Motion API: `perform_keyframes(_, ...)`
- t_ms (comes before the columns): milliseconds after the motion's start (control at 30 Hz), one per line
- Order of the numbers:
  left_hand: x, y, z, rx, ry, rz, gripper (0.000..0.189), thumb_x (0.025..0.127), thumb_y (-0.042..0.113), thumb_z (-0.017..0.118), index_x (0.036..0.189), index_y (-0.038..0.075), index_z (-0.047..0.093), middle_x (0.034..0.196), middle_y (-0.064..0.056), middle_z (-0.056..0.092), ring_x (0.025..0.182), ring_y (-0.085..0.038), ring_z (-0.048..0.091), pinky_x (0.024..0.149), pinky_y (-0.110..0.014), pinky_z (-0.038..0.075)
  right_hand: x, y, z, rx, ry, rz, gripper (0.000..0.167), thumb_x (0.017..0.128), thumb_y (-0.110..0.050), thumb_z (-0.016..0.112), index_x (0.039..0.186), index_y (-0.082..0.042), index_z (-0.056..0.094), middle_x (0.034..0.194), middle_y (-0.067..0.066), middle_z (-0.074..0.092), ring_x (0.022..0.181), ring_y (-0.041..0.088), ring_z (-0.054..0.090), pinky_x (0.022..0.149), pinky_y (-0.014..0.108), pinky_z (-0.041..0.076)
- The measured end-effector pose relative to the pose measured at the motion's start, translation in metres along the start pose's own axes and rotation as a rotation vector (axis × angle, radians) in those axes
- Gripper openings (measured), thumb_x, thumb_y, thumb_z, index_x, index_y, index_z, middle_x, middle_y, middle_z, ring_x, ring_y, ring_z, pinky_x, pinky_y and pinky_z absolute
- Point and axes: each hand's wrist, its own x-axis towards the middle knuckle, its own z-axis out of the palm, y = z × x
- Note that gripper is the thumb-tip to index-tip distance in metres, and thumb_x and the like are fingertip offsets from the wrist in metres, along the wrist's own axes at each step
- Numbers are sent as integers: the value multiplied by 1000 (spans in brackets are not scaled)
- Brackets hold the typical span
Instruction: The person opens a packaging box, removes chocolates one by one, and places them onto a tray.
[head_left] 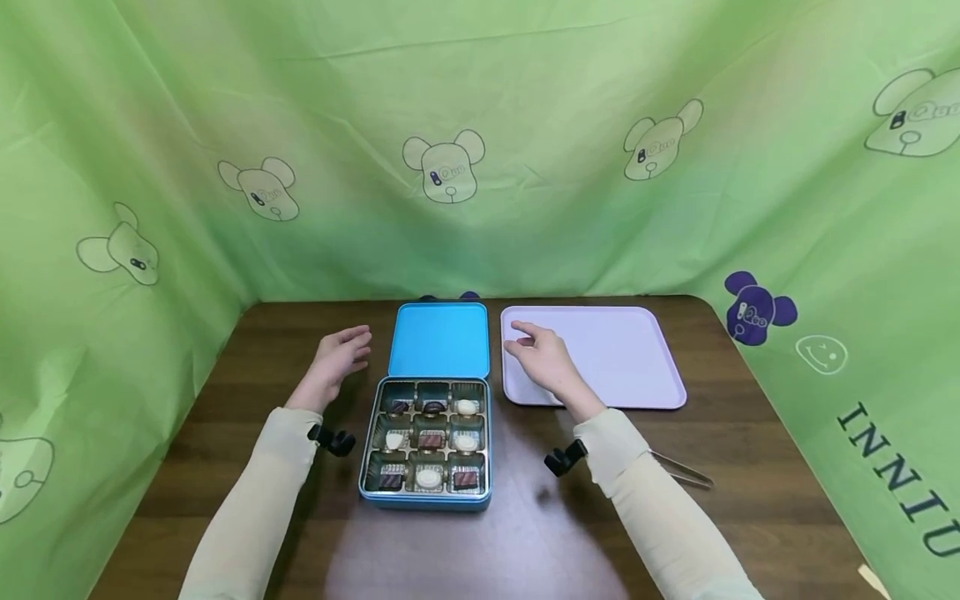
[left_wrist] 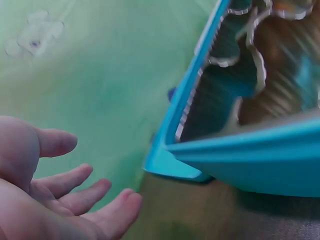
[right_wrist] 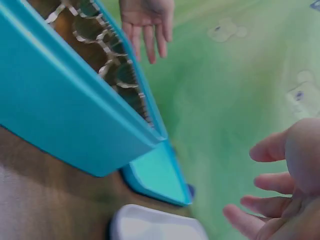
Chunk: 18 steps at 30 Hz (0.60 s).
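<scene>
A blue tin (head_left: 427, 502) stands open in the middle of the table. Its gold insert has several compartments, each with a chocolate, some dark like the one at front right (head_left: 465, 480), some white like the one at front centre (head_left: 428, 477). Behind it lies the blue lid (head_left: 439, 339), its flat side up. To the left of the lid hovers my left hand (head_left: 337, 362), fingers spread loosely, holding nothing. My right hand (head_left: 546, 360) is over the left part of a lilac tray (head_left: 622, 354), fingers relaxed and bare. Both palms face inward toward the tin (left_wrist: 250, 165).
Metal tongs (head_left: 686, 471) lie on the wooden table (head_left: 750, 517) right of the tray, partly hidden by my right sleeve (head_left: 637, 475). A green curtain with bear faces (head_left: 450, 171) hangs behind and at both sides of the table.
</scene>
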Motion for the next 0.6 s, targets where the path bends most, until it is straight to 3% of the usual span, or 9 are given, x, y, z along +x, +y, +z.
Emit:
perform_keyframes(167,-22,14,0,72,10,86,53,107,22,52,153,1,39,155,-23,39,140,-42,40,111,-54,38,-16,-7,-19,-62,-51,-47,64,98,-28,64,154,-6,42,142,25,55,124,42,58,98,53,49)
perform_keyframes(333,-46,25,3,120,27,177,54,106,23,55,153,2,40,154,-20,42,139,-35,43,108,-52,42,-34,-9,-40,-93,-99,-129,76,96,-32,68,159,-9,32,155,21,41,128,47,52,102,58,44)
perform_keyframes(600,-82,26,6,94,69,213,50,105,20,56,151,4,43,152,-13,46,134,-25,47,97,-31,50,-71,-14,-63,-68,-146,-214,86,92,-34,75,160,-13,27,161,15,33,137,39,44,107,60,38)
